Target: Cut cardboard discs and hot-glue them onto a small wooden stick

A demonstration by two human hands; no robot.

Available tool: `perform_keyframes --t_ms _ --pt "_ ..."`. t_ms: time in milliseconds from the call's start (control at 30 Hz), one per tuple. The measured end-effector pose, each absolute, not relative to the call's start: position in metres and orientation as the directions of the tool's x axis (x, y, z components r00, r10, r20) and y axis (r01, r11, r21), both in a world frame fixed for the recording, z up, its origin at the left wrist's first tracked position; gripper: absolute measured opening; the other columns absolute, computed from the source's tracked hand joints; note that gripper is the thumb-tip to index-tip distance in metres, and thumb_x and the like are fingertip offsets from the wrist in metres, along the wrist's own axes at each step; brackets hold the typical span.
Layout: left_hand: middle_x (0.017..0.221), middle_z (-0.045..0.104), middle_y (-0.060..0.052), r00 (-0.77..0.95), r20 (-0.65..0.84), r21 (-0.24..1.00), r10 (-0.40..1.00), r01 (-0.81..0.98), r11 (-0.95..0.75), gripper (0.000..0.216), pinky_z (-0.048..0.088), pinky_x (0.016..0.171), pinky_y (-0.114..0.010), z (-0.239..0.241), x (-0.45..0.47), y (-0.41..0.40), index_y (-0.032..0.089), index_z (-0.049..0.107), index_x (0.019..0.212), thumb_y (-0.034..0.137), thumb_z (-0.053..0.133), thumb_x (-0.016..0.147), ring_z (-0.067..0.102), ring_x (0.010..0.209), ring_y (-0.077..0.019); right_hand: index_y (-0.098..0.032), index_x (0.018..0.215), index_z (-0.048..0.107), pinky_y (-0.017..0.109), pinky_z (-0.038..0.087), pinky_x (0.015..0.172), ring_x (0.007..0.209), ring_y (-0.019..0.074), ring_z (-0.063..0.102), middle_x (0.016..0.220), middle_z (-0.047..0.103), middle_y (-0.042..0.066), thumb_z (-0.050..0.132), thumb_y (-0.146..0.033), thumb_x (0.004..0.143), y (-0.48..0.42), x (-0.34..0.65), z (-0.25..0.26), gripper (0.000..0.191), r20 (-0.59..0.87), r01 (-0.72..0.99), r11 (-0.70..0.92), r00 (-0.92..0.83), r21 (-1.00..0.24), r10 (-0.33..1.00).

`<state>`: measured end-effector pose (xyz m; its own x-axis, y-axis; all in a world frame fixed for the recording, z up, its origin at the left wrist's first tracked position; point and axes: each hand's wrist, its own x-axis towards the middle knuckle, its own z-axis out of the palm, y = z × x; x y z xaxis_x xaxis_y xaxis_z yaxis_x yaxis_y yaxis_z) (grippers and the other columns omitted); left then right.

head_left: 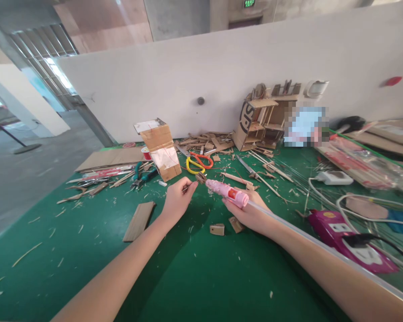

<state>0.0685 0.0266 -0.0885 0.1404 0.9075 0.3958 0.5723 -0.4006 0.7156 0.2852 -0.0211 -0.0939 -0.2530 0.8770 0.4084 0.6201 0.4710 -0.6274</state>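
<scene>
Honestly, my right hand (251,212) grips the glue gun (226,191), nozzle beside left fingers (184,184) pinching a wood bit (200,178): burn risk.

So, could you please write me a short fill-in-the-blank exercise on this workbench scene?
1. The right hand holds a glue gun whose body is ____.
2. The left hand pinches a small piece at the gun's ____.
3. The table has a ____ surface.
4. The two scissors behind the hands have yellow and ____ handles.

Missing words: pink; tip; green; orange
</scene>
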Motion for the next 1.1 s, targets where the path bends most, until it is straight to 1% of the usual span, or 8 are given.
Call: perform_keyframes --t_ms 133,300,467,600,833,1100 --pt "0.056 0.044 0.004 0.166 0.394 0.701 0.904 0.582 -0.413 0.030 0.029 0.052 -0.023 -0.0889 0.0687 0.0264 0.018 0.046 0.063 0.039 0.048 0.085 0.039 0.054 -0.0111 -0.021 0.067 0.042 0.024 0.034 0.047 0.050 0.0110 0.047 0.060 0.050 -0.002 0.049 -0.036 0.086 -0.0210 0.2857 -0.0962 0.025 0.401 0.618 0.450 -0.227 -0.645 0.887" --pt "0.054 0.042 0.005 0.154 0.401 0.708 0.903 0.574 -0.412 0.031 0.029 0.051 -0.023 -0.0900 0.0687 0.0268 0.018 0.045 0.062 0.039 0.049 0.085 0.038 0.052 -0.0105 -0.021 0.068 0.044 0.024 0.034 0.047 0.051 0.0114 0.048 0.060 0.050 -0.002 0.049 -0.037 0.086 -0.0202 0.2860 -0.0969 0.024 0.393 0.623 0.449 -0.236 -0.641 0.889" --pt "0.052 0.039 0.005 0.123 0.406 0.726 0.905 0.559 -0.401 0.033 0.028 0.051 -0.022 -0.0906 0.0678 0.0281 0.018 0.043 0.060 0.039 0.049 0.086 0.037 0.051 -0.0098 -0.021 0.065 0.040 0.025 0.032 0.048 0.050 0.0109 0.046 0.059 0.047 -0.003 0.047 -0.036 0.087 -0.0208 0.2853 -0.0935 0.027 0.407 0.624 0.471 -0.255 -0.623 0.877" --pt "0.053 0.040 0.005 0.117 0.395 0.751 0.911 0.531 -0.393 0.034 0.028 0.051 -0.022 -0.0899 0.0669 0.0283 0.018 0.043 0.061 0.040 0.049 0.086 0.038 0.051 -0.0098 -0.022 0.064 0.039 0.025 0.032 0.048 0.050 0.0111 0.045 0.059 0.047 -0.002 0.047 -0.035 0.087 -0.0211 0.2852 -0.0923 0.028 0.400 0.622 0.471 -0.264 -0.625 0.878" --pt "0.053 0.038 0.005 0.100 0.397 0.756 0.912 0.529 -0.387 0.035 0.028 0.052 -0.023 -0.0899 0.0661 0.0282 0.018 0.043 0.061 0.041 0.049 0.086 0.038 0.052 -0.0100 -0.021 0.064 0.039 0.025 0.031 0.048 0.050 0.0111 0.045 0.059 0.048 -0.002 0.046 -0.035 0.087 -0.0207 0.2854 -0.0919 0.027 0.392 0.638 0.472 -0.276 -0.609 0.878" --pt "0.053 0.039 0.005 0.134 0.360 0.753 0.923 0.543 -0.372 0.034 0.028 0.052 -0.022 -0.0914 0.0671 0.0296 0.017 0.045 0.060 0.040 0.050 0.085 0.037 0.053 -0.0099 -0.021 0.065 0.040 0.024 0.032 0.047 0.049 0.0102 0.045 0.058 0.047 -0.003 0.047 -0.035 0.087 -0.0219 0.2856 -0.0922 0.027 0.410 0.630 0.477 -0.263 -0.612 0.873"
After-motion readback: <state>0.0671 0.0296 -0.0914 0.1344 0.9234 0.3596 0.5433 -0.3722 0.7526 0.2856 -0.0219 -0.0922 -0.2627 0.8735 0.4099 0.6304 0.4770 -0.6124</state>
